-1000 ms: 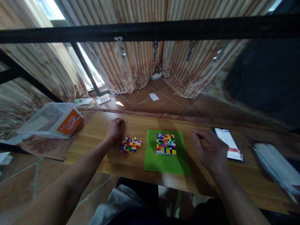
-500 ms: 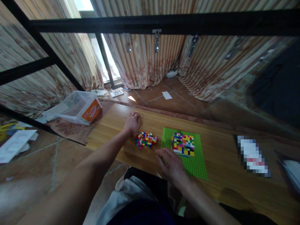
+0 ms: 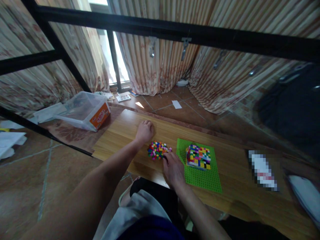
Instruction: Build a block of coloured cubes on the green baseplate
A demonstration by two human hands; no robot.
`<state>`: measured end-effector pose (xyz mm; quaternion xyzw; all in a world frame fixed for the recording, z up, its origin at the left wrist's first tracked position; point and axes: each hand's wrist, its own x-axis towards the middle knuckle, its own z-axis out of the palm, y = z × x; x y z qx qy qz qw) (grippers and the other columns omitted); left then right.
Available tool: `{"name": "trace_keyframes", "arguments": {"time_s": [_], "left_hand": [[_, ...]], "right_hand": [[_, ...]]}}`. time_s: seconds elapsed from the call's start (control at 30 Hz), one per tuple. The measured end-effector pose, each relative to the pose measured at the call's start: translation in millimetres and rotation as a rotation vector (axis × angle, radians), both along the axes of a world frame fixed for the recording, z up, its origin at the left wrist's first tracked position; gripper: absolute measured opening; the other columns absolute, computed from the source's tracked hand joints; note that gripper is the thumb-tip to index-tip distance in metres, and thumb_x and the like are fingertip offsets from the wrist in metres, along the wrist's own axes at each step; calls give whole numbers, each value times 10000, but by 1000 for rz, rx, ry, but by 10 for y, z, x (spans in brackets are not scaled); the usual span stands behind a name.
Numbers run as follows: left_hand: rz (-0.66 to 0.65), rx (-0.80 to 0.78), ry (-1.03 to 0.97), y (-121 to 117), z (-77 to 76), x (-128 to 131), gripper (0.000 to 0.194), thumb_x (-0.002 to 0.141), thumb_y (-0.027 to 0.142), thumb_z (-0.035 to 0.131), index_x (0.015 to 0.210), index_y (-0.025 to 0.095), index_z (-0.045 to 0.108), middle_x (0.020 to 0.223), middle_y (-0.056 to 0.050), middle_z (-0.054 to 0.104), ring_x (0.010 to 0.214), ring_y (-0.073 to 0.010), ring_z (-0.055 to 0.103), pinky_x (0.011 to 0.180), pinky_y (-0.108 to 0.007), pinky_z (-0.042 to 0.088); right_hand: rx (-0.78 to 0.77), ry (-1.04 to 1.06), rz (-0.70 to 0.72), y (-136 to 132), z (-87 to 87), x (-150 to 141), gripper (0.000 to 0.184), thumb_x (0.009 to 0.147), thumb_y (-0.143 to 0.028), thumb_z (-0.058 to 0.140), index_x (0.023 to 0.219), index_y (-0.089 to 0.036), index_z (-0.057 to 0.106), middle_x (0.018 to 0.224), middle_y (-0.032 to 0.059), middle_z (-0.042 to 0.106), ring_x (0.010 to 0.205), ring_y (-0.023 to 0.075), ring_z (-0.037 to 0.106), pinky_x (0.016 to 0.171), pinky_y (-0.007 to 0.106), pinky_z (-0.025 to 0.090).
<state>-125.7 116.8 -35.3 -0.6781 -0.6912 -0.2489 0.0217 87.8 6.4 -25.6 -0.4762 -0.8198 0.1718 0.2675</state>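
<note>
My left hand [image 3: 145, 131] rests on the wooden table with its fingers curled into a loose fist, just beyond a pile of small colourful toy bricks [image 3: 157, 149]. At the near right edge of that pile is my right hand [image 3: 174, 169], thumb and fingers drawn together at the bricks; what lies between the fingertips is too small to make out. To its right, a block of stacked multicoloured bricks [image 3: 199, 156] stands on a green studded baseplate [image 3: 202, 181]. Neither hand touches this block.
The long wooden table [image 3: 232, 166] also bears a blurred-out flat item [image 3: 263, 171] and a pale object [image 3: 306, 193] at the right. A clear plastic bin [image 3: 86, 106] with an orange label stands beyond the left end. A black metal frame [image 3: 160, 36] crosses above.
My right hand has moved from the baseplate's left edge up and left to the brick pile. The left hand stays in place on the table while the view shifts slightly.
</note>
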Motion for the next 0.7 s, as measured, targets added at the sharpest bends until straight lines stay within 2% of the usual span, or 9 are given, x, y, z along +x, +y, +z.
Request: {"name": "trace_keyframes", "arguments": {"time_s": [0.13, 0.27, 0.37, 0.5, 0.7], "left_hand": [[1, 8, 16, 6, 5, -5, 231, 859, 142, 460, 961, 155, 667, 1071, -117, 670, 1039, -261, 580, 970, -403, 455], [-7, 5, 9, 12, 12, -15, 233, 858, 150, 455, 959, 163, 664, 1074, -117, 667, 1041, -264, 578, 971, -403, 451], [-13, -4, 2, 21, 9, -24, 243, 867, 166, 437, 962, 159, 661, 1072, -122, 666, 1042, -267, 575, 961, -400, 451], [0, -15, 12, 35, 7, -29, 259, 873, 186, 421, 962, 153, 663, 1061, -130, 665, 1035, -273, 575, 966, -409, 441], [-23, -28, -25, 43, 36, -37, 304, 873, 193, 391, 978, 151, 674, 1073, -141, 665, 1054, -294, 568, 986, -438, 425]], "right_hand": [[19, 26, -2, -39, 74, 36, 290, 925, -134, 437, 1122, -178, 646, 1085, 112, 673, 1078, 241, 616, 927, 393, 507], [34, 99, -14, -164, 181, 237, 309, 958, -166, 400, 1130, -187, 656, 983, 95, 670, 924, 206, 644, 831, 341, 534], [10, 151, -101, -294, 252, 504, 284, 965, -199, 421, 1073, -194, 683, 963, 90, 677, 890, 194, 658, 787, 316, 540], [-44, 207, -244, -465, 309, 897, 250, 950, -262, 476, 1038, -211, 704, 1014, 83, 702, 929, 196, 677, 812, 318, 548], [-106, 227, -478, -785, 276, 1258, 264, 900, -367, 544, 959, -202, 741, 958, 93, 735, 893, 234, 704, 797, 360, 574]]}}
